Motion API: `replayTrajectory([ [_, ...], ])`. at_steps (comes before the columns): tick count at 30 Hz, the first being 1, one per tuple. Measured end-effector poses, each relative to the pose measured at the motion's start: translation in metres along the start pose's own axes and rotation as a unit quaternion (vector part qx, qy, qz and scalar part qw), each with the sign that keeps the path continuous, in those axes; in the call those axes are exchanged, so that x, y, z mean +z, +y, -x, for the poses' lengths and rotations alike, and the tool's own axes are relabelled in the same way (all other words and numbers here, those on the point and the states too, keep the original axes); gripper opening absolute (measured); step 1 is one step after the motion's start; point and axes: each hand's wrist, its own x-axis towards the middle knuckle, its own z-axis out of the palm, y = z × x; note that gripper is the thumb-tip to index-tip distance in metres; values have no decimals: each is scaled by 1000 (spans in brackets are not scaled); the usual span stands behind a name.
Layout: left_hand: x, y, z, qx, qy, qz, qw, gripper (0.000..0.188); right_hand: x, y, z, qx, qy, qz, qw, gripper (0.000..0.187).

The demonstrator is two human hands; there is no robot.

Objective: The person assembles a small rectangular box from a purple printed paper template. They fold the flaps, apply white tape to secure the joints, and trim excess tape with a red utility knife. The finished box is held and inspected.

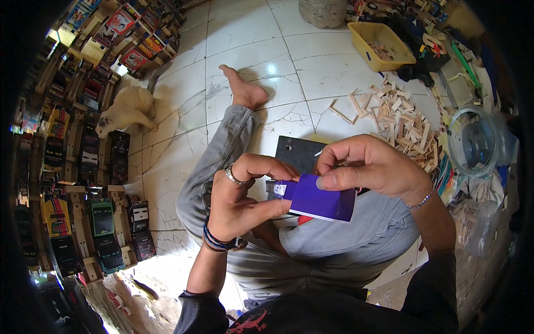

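My left hand [236, 200], with a ring and wrist bands, is closed on the left end of a small purple boxy piece [325, 201] with a white lower edge and pale lettering. The thumb of my right hand [361, 167] presses on its top right edge, with the fingers curled behind. Both hands hold the piece above my lap. Just beyond it lies a flat black board [297, 155] with a small hole, partly covered by my hands. A bit of red [304, 219] shows under the piece; what it belongs to is hidden.
A pile of wood offcuts [403, 119] lies on the white tiles to the right. Behind it stands a yellow tub [384, 47]; a clear round container [473, 142] is at far right. Rows of toy trucks [103, 234] line the left, near a light-coloured cat [128, 108].
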Motion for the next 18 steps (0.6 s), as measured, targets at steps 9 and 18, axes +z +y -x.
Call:
replayTrajectory([
  [9,0,2,0,-7,-3,16,1000,40,0,-2,1,-1,-9,-5,1000,12],
  [18,2,1,-2,8,4,3,1000,36,0,1,-1,-19,-17,-25,999,12],
])
